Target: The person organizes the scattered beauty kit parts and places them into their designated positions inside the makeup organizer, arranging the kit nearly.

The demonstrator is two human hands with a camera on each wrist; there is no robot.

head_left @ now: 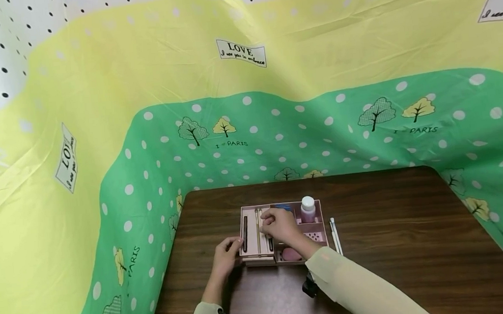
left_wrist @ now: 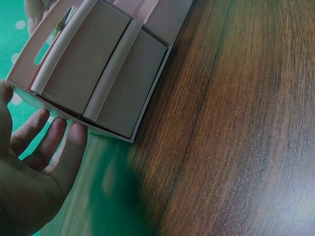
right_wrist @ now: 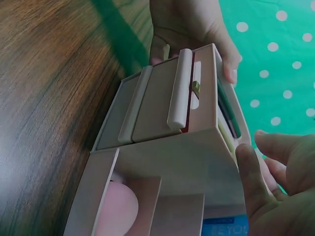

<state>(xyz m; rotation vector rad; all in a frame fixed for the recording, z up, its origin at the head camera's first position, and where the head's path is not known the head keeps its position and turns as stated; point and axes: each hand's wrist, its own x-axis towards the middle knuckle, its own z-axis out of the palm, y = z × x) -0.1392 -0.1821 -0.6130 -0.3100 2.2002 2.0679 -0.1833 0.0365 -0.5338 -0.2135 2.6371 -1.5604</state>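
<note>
A pink desk organizer (head_left: pixel 251 252) with two drawers stands on the table. My left hand (head_left: pixel 225 257) holds its left side, thumb over the top rim and fingers (left_wrist: pixel 74 142) against the side wall. Over the organizer's top tray is my right hand (head_left: pixel 282 226), its thumb and forefinger (right_wrist: pixel 268 142) close together near the rim; I see nothing between them. In that tray lie a dark pencil-like stick (head_left: pixel 245 234), a thin gold-brown stick (head_left: pixel 258 233) and another dark stick (head_left: pixel 270 244), partly covered by the right hand.
Compartments on the right hold a white-capped bottle (head_left: pixel 308 210), a blue packet (head_left: pixel 283 207) and a pink round sponge (head_left: pixel 291 254). White brush-like sticks (head_left: pixel 335 236) lie on the brown table (head_left: pixel 396 244) to the right. A green and yellow cloth (head_left: pixel 312 137) hangs behind.
</note>
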